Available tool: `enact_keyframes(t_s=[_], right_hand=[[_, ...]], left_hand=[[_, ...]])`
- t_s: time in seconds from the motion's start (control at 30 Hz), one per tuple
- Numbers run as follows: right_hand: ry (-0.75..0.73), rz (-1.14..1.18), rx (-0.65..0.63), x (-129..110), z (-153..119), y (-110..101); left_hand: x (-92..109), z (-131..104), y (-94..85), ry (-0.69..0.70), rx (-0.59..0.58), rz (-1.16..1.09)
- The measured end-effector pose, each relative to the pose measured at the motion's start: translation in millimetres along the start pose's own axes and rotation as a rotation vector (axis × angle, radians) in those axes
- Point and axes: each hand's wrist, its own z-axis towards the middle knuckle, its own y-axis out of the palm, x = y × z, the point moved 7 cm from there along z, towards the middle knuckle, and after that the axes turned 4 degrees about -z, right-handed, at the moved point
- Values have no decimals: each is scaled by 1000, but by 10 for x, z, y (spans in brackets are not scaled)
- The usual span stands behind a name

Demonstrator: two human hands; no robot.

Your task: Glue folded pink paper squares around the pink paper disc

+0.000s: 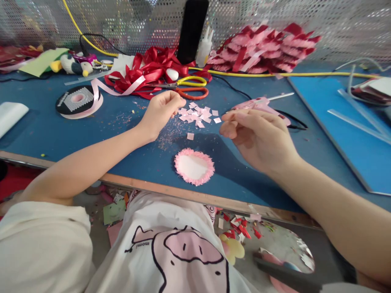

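My left hand is at the left edge of a loose pile of small pink ribbon squares, thumb and fingers pinched together. Whatever lies between those fingertips is hidden. To the right of the pile, my right hand is raised over the table with its fingers curled and thumb pressed to them; I cannot make out anything in it. A single pink square lies apart, below the pile. Closer to the table's front edge rests a white oval piece with a fluffy pink border. Behind my right hand lies a pink glue gun.
Scissors with yellow and orange handles lie by tangled red ribbon. A ribbon spool is at left. Behind stand a black phone, a small bottle and stacked pink-red pieces. A blue board lies right.
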Motion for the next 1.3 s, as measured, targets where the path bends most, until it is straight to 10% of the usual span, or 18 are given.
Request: enact_keyframes(t_s=[0.67,1.3], right_hand=[[23,11,-42,58,5,-13],[42,30,-36,62,7,-28]], left_hand=[[-64,-43,184,-313,-216,-301],[-91,75,-190,-131,107,323]])
